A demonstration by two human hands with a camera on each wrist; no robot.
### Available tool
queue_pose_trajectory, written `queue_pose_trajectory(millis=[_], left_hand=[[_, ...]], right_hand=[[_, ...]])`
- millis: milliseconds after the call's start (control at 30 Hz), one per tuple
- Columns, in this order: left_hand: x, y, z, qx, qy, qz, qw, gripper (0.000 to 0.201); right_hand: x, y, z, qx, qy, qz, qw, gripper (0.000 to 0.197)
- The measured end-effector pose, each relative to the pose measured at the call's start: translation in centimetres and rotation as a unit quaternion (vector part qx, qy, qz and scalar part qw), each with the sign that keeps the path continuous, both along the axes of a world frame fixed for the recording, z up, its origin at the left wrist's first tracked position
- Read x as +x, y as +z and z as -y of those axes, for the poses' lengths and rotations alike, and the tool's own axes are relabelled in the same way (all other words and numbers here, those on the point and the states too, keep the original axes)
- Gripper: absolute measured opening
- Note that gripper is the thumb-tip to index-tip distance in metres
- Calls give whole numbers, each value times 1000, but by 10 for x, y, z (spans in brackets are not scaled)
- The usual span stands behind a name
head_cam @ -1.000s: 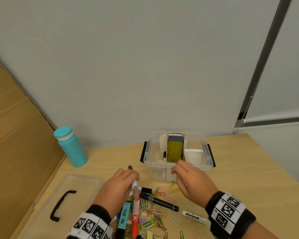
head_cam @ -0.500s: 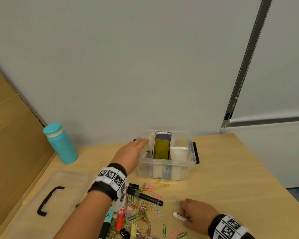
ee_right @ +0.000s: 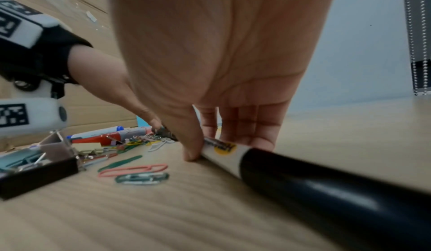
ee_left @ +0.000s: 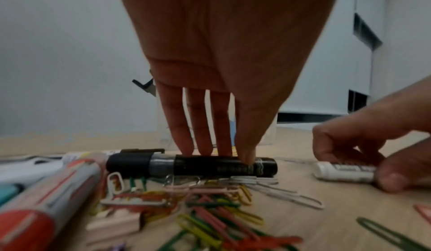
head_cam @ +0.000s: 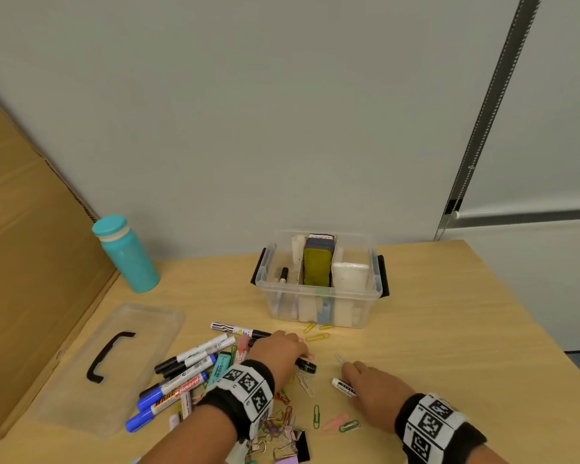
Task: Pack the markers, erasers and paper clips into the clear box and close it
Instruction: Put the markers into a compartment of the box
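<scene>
Pinching a black marker [ee_left: 191,166] between thumb and fingertips [ee_left: 186,144] on the wooden table [head_cam: 449,313]: left hand [head_cam: 278,354], fingers extended downward and closed onto the barrel, which lies flat on a scatter of coloured paper clips [ee_left: 210,209]. Gripping a white marker with black cap [ee_right: 256,161] against the table surface: right hand [head_cam: 370,393], thumb on the near side of the barrel, fingers curled over the far side; white end of this marker [head_cam: 344,386] protruding leftward from the hand in the head view. Standing open at the rear of the table, beyond both hands: clear box [head_cam: 318,296] with black side latches, holding a yellow-green eraser [head_cam: 317,269] upright in the middle compartment, a white block [head_cam: 349,279] in the right compartment, and one black-capped marker [head_cam: 283,274] upright in the left compartment. Lying flat to the left, well apart from the box: clear lid [head_cam: 114,363] with black handle. Remaining on the table between lid and left hand: a loose pile of markers [head_cam: 188,373], blue, black, teal and red. Scattered near both wrists: further paper clips and binder clips [head_cam: 288,443]. Standing upright at the rear left, beside a cardboard panel [head_cam: 31,262]: teal bottle [head_cam: 128,254].
</scene>
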State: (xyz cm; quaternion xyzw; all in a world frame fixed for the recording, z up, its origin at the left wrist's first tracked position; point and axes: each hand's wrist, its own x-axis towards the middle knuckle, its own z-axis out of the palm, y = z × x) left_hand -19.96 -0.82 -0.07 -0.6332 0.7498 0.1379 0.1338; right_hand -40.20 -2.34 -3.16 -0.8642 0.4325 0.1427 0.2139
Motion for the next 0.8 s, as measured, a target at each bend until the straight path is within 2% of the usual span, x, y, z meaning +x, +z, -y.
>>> queue_pose_trajectory(millis=[133,267,367,433,567,700,733,800], left_hand=[[-2,-7,8,14,-16,34,999,34],[-2,2,8,7,-8,41,999,28],[5,15,-2,-70,34,-36,996,24],[14,28,-15,-137,59,-109,983,20],[40,43,-39,-224,117,-218,943,29],[66,43,-57,-257,157,-260,918,28],[70,42,-61,-261,167,-264,913,26],[78,40,-69,-268,181,-270,907,24]], right_hand=[[-1,-3,-3,4,-5,13,1000,61],[0,-1,-2,20,-12,19,1000,55],[0,16,-1,33,-23,51,998,48],[1,36,1,-4,-30,112,993,43],[12,86,6,-106,-32,287,951,30],[36,123,19,-152,-40,458,875,24],[44,126,23,-174,-42,478,860,19],[64,126,35,-226,-46,466,854,16]])
